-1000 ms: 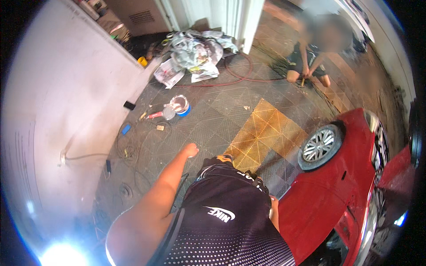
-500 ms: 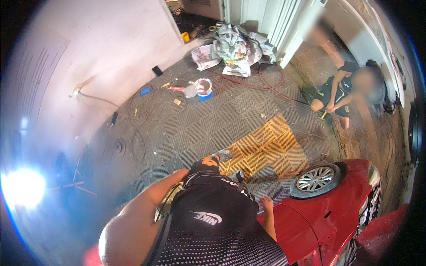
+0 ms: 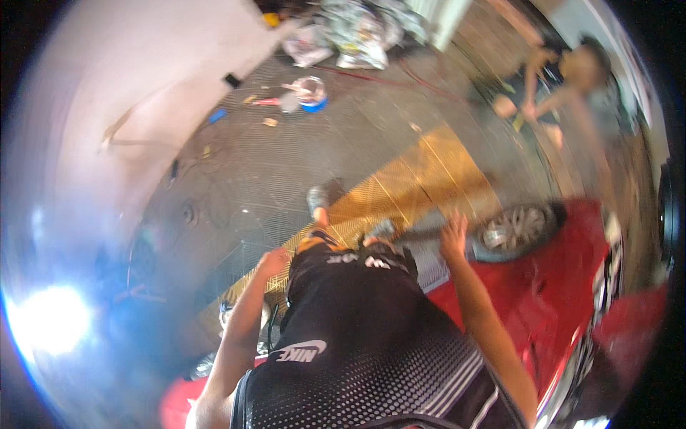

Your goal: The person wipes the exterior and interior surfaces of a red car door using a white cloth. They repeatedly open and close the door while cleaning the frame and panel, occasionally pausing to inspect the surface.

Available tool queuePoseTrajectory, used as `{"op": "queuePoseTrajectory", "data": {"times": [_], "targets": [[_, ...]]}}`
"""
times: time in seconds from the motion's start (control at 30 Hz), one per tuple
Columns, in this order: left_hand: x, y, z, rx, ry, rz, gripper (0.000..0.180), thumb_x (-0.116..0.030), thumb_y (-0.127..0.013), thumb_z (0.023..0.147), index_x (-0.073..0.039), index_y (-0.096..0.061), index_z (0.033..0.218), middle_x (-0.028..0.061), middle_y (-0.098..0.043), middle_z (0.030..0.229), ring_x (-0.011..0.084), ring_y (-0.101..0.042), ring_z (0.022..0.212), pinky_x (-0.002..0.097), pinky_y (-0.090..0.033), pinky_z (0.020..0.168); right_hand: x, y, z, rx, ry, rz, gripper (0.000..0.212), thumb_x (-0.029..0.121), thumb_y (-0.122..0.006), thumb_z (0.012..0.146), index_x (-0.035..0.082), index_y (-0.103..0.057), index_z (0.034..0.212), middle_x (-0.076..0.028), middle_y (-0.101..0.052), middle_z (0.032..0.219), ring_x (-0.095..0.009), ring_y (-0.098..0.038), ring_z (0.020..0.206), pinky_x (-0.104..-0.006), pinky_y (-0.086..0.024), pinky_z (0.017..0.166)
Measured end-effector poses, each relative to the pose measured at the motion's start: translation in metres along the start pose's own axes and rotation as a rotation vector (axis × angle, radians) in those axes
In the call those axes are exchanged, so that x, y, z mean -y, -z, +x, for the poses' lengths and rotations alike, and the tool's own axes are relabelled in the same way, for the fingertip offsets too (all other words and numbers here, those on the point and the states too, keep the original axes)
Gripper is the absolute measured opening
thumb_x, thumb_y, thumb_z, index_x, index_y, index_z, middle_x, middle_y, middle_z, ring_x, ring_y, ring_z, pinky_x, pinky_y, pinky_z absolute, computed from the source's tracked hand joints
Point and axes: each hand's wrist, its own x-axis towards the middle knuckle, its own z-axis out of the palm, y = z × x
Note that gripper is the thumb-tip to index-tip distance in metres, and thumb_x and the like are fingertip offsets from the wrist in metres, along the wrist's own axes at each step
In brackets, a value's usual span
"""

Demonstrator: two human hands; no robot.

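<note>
My right hand (image 3: pixel 453 234) is raised with its fingers apart, holding nothing. It appears beside the silver-rimmed wheel (image 3: pixel 518 230) of a red car (image 3: pixel 525 293); I cannot tell whether it touches anything. On the other side of my body, my left hand (image 3: pixel 273 262) hangs over the patterned floor, nearest my shorts. Motion blur smears its fingers, and no held object shows. My legs stand on and beside a yellow section (image 3: pixel 421 168) of floor tiles.
A blue-and-white bucket (image 3: pixel 314 105) stands ahead, near a blue block (image 3: pixel 217 116). Crumpled newspaper (image 3: pixel 361 43) lies piled by the doorway. A thin red hose (image 3: pixel 364 76) crosses the floor. Another person (image 3: pixel 543 104) crouches at far right. A bright lamp (image 3: pixel 53 319) shines at left.
My right hand has risen forward beside the wheel. My left forearm has swung forward with its hand now showing. One foot has stepped left, and the whole view has shifted.
</note>
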Motion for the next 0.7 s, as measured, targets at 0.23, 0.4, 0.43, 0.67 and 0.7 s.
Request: {"op": "queuePoseTrajectory", "data": {"times": [0.23,0.4,0.43,0.67,0.7], "targets": [[-0.015,0.052,0.082,-0.008,-0.148,0.041,0.043,-0.034,-0.061,0.089,-0.005,-0.061,0.120,0.0157,-0.066,0.114,0.0331,-0.064,0.104,0.0407,-0.050,0.090,0.026,0.109,0.053,-0.190,-0.298,0.364,0.057,0.036,-0.056,0.085,0.005,-0.052,0.133,-0.015,-0.039,0.147,-0.035,-0.020,0.144,-0.0605,-0.006,0.115],[-0.226,0.122,0.032,0.496,-0.416,-0.304,0.042,-0.030,-0.066,0.088,-0.004,-0.062,0.120,0.0168,-0.064,0.115,0.0275,-0.062,0.107,0.0384,-0.047,0.094,0.064,0.137,0.090,0.072,-0.289,0.911,0.083,0.051,-0.062,0.080,0.000,-0.036,0.141,-0.018,-0.041,0.145,-0.037,-0.038,0.135,-0.0556,-0.027,0.111],[-0.239,0.116,0.039,0.436,-0.922,-0.289,0.047,-0.030,-0.067,0.088,-0.005,-0.057,0.127,0.0152,-0.060,0.124,0.0256,-0.057,0.115,0.0375,-0.043,0.099,0.074,0.134,0.103,-0.001,-0.212,0.988,0.091,0.053,-0.065,0.078,-0.001,-0.031,0.143,-0.021,-0.040,0.144,-0.038,-0.038,0.134,-0.0503,-0.030,0.110],[-0.265,0.176,-0.006,0.652,-1.423,-0.165,0.054,-0.041,-0.063,0.090,-0.016,-0.050,0.137,0.0157,-0.049,0.137,0.0318,-0.046,0.127,0.0425,-0.039,0.104,0.168,0.269,0.089,0.101,0.044,1.771,0.061,0.039,-0.066,0.088,-0.001,-0.049,0.131,-0.016,-0.063,0.116,-0.026,-0.065,0.093,-0.0332,-0.053,0.073],[-0.258,0.179,0.000,0.669,-1.428,-0.074,0.053,-0.041,-0.062,0.090,-0.015,-0.053,0.135,0.0164,-0.056,0.131,0.0314,-0.051,0.123,0.0412,-0.041,0.102,0.179,0.230,0.108,0.020,0.081,1.832,0.056,0.039,-0.066,0.088,-0.001,-0.054,0.126,-0.017,-0.065,0.109,-0.027,-0.066,0.090,-0.0337,-0.054,0.071]]}}
